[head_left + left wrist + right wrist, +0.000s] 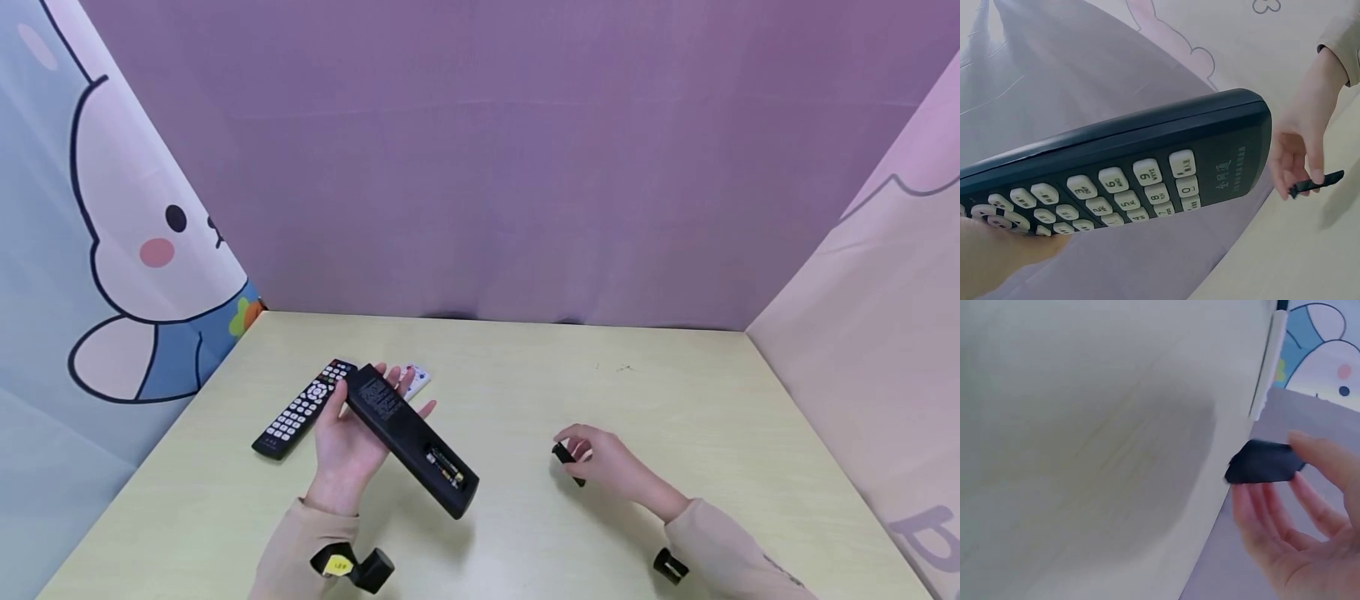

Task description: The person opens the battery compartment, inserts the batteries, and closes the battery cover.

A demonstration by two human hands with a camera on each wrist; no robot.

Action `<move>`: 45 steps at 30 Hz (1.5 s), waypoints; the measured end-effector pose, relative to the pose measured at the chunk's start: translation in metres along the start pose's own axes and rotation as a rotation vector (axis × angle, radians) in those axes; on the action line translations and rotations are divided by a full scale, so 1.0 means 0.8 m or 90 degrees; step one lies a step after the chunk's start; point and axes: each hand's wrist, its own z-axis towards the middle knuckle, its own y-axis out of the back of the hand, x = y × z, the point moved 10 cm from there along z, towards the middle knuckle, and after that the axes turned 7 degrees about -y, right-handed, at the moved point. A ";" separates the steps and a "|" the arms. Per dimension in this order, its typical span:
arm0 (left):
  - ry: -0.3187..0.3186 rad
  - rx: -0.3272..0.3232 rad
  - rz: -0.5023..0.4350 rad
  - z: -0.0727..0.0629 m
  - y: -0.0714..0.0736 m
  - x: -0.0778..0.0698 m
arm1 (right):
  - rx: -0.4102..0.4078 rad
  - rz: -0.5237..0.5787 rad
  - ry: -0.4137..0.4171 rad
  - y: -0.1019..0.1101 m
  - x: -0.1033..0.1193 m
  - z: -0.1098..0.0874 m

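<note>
In the head view my left hand [347,450] holds a black remote control [401,433] with its back turned up, thumb along one edge and fingers behind it. The battery compartment [445,467] is uncovered and batteries lie inside. White number buttons on the remote's front face the left wrist camera [1129,187]. To the right, my right hand [611,465] pinches a small black battery cover [567,461] between thumb and fingers, above the table and apart from the remote. The right wrist view shows the cover [1263,464] at the fingertips.
A second black remote control [296,417] lies buttons up on the pale table [510,375], left of my left hand. Partly hidden behind that hand is a white remote [417,379]. A purple cloth [487,167] stands along the table's back edge, with printed cloths at both sides.
</note>
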 end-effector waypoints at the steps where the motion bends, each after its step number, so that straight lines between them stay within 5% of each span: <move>1: 0.001 0.002 0.000 0.000 0.000 0.001 | -0.007 0.018 0.003 0.001 0.001 0.000; 24: 0.010 0.003 0.015 0.006 -0.001 0.017 | -0.097 0.257 -0.049 0.008 0.037 -0.007; 45: 0.033 0.046 -0.008 0.009 -0.007 0.033 | -0.116 0.428 0.065 -0.009 0.102 -0.012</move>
